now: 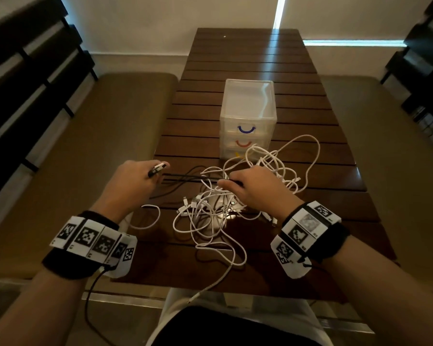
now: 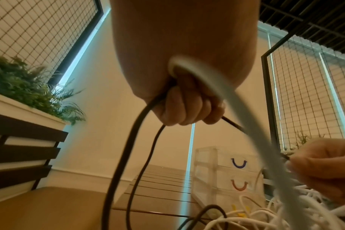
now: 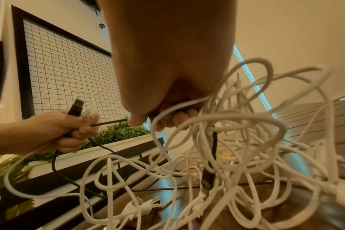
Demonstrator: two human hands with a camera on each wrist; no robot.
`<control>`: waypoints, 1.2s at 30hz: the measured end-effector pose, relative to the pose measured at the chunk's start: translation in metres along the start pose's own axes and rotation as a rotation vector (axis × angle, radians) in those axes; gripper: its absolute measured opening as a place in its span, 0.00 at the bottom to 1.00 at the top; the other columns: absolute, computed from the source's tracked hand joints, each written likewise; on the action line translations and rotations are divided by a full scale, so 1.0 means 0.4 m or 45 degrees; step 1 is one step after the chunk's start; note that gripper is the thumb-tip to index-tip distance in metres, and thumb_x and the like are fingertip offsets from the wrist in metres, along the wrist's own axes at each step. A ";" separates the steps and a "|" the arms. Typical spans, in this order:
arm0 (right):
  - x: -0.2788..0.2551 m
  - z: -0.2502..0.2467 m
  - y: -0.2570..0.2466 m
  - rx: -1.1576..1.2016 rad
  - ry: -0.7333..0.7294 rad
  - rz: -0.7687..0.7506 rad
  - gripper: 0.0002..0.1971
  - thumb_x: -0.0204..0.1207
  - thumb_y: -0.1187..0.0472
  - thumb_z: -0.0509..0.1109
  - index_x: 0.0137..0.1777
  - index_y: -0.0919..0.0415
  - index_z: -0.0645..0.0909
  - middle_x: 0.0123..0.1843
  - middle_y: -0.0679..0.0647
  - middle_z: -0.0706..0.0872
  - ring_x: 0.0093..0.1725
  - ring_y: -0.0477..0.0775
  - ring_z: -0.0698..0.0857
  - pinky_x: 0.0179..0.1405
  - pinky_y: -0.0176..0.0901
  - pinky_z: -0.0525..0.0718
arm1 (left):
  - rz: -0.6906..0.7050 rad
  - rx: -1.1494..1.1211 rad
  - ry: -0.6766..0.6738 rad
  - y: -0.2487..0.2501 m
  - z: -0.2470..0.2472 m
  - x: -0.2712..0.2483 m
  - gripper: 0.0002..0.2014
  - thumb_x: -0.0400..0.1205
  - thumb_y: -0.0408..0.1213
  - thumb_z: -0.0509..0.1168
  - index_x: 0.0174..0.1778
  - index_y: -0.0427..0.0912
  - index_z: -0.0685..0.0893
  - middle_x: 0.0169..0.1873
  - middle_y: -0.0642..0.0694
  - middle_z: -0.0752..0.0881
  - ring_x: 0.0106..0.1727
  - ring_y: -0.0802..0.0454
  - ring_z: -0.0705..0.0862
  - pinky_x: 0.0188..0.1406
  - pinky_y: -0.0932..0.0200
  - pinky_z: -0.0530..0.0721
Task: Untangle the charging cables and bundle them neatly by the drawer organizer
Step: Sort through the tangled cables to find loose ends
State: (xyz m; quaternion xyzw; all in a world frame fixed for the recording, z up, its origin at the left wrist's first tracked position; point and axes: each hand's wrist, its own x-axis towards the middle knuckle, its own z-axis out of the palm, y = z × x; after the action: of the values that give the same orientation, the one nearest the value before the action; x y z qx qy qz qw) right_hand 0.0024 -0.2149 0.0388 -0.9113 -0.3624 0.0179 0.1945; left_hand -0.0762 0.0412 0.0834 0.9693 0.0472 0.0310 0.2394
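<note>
Left hand (image 1: 133,179): my fingers curl round the black cable (image 1: 185,178) and a white plug end.
Right hand (image 1: 255,187): I pinch that black cable taut.
White cables (image 1: 220,211): tangled on the table (image 1: 248,61), touching the drawer organizer (image 1: 248,116).

left hand (image 1: 133,181) fisting around black cable (image 1: 185,176) ends, right hand (image 1: 255,187) pinching the same cable, both forearms reaching forward, wrists banded
</note>
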 end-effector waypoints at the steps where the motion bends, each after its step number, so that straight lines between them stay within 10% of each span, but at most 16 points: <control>1: 0.002 0.001 0.002 0.014 -0.003 0.005 0.26 0.85 0.38 0.56 0.30 0.53 0.75 0.24 0.47 0.77 0.25 0.43 0.75 0.32 0.45 0.79 | -0.011 0.009 -0.004 -0.005 -0.009 0.000 0.15 0.87 0.38 0.60 0.34 0.54 0.80 0.28 0.43 0.83 0.26 0.50 0.76 0.25 0.57 0.70; 13: 0.012 -0.019 0.001 0.096 -0.060 -0.024 0.27 0.85 0.39 0.57 0.32 0.56 0.81 0.24 0.47 0.78 0.25 0.43 0.77 0.30 0.40 0.76 | -0.046 -0.057 0.114 -0.062 -0.057 -0.018 0.16 0.87 0.40 0.58 0.34 0.45 0.82 0.28 0.50 0.83 0.29 0.46 0.81 0.31 0.54 0.78; 18: -0.001 -0.053 0.008 0.247 -0.031 0.158 0.28 0.86 0.41 0.59 0.29 0.59 0.79 0.24 0.50 0.79 0.24 0.47 0.79 0.30 0.43 0.76 | -0.085 -0.041 0.000 -0.039 -0.011 -0.007 0.11 0.87 0.41 0.60 0.41 0.59 0.83 0.37 0.46 0.87 0.40 0.45 0.84 0.37 0.51 0.79; 24: -0.012 -0.017 -0.049 0.129 -0.159 0.109 0.20 0.87 0.45 0.59 0.40 0.53 0.84 0.31 0.48 0.83 0.30 0.48 0.80 0.33 0.43 0.74 | 0.257 -0.007 -0.014 0.150 0.066 -0.002 0.27 0.85 0.32 0.62 0.80 0.54 0.69 0.74 0.51 0.78 0.69 0.49 0.79 0.69 0.47 0.78; 27: -0.024 -0.040 -0.047 0.476 -0.149 0.228 0.08 0.83 0.60 0.66 0.57 0.57 0.86 0.41 0.47 0.86 0.37 0.41 0.82 0.39 0.41 0.79 | 0.304 0.148 -0.242 0.210 0.144 0.007 0.25 0.86 0.36 0.60 0.80 0.57 0.68 0.71 0.50 0.80 0.67 0.46 0.80 0.65 0.42 0.78; 31: -0.081 -0.101 0.017 0.527 0.197 0.369 0.18 0.79 0.70 0.66 0.66 0.58 0.83 0.53 0.48 0.87 0.51 0.42 0.85 0.54 0.39 0.87 | 0.227 0.130 -0.228 0.207 0.183 0.006 0.18 0.80 0.30 0.62 0.64 0.51 0.83 0.55 0.48 0.88 0.56 0.44 0.85 0.54 0.46 0.83; 33: -0.121 -0.118 0.057 0.286 0.435 0.356 0.13 0.79 0.65 0.69 0.62 0.57 0.85 0.56 0.50 0.86 0.54 0.44 0.82 0.58 0.44 0.84 | 0.244 0.083 -0.193 0.198 0.187 -0.002 0.15 0.80 0.30 0.63 0.59 0.50 0.84 0.51 0.49 0.89 0.54 0.45 0.85 0.50 0.48 0.83; 36: -0.170 -0.109 0.073 0.109 0.215 0.326 0.23 0.77 0.44 0.72 0.70 0.50 0.80 0.66 0.49 0.81 0.66 0.49 0.76 0.69 0.52 0.77 | 0.242 -0.006 -0.152 0.195 0.182 0.000 0.13 0.82 0.34 0.66 0.61 0.51 0.85 0.51 0.51 0.89 0.53 0.48 0.86 0.48 0.53 0.82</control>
State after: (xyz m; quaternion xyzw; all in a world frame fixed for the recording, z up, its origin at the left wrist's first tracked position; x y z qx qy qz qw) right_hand -0.0213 -0.2944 0.0609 -0.9392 -0.2245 -0.0187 0.2592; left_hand -0.0641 -0.0611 0.0554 0.9689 -0.0594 -0.0039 0.2402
